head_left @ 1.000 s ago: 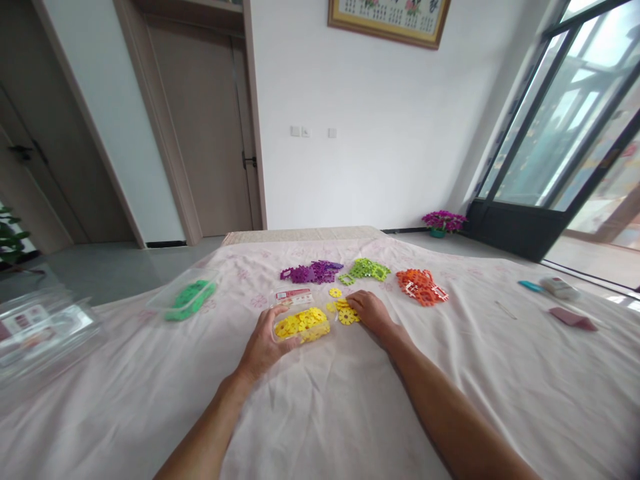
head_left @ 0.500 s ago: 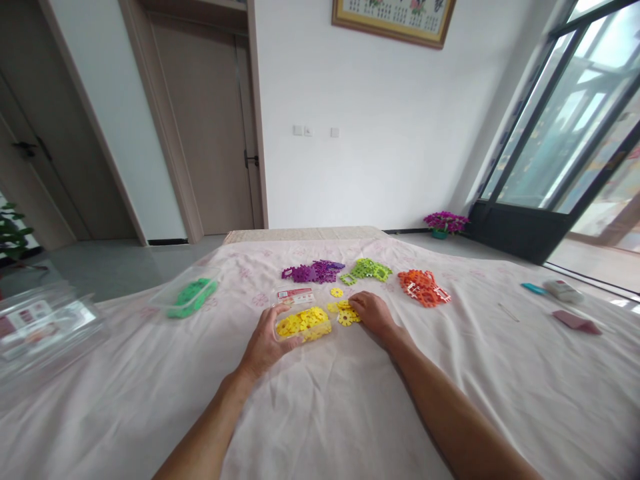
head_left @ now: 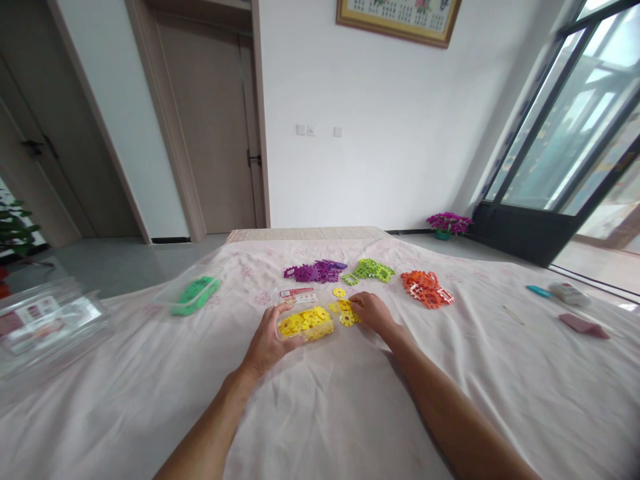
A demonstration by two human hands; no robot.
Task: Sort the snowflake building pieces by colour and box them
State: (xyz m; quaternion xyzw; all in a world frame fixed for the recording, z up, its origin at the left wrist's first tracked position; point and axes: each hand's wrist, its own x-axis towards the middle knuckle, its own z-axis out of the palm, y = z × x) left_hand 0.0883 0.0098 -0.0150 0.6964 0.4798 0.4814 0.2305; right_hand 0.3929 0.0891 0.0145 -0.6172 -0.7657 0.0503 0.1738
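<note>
My left hand [head_left: 267, 339] is wrapped round the left end of a clear plastic box [head_left: 320, 333], thumb along its near side. Inside lies a heap of yellow snowflake-shaped linking discs [head_left: 306, 320]. Just right of the box, my right hand [head_left: 371, 311] has its fingers curled down onto a few loose yellow discs [head_left: 346, 318] on the cloth; its fingertips are partly hidden. One more yellow disc [head_left: 339, 293] lies apart, a little farther back. Behind the box is a clear lid with a red and white label [head_left: 299, 295].
Purple pieces [head_left: 316, 271], light green pieces [head_left: 373, 269] and orange-red pieces [head_left: 427, 289] lie in piles farther back. At left are a clear box of green pieces [head_left: 196, 295] and stacked clear boxes [head_left: 50, 327]. A pink item [head_left: 584, 325] and a blue item [head_left: 539, 291] lie at right.
The view has shifted slightly, so everything sits a little farther right. Both hands stay in nearly the same places, the left on the box and the right at the loose yellow discs.
</note>
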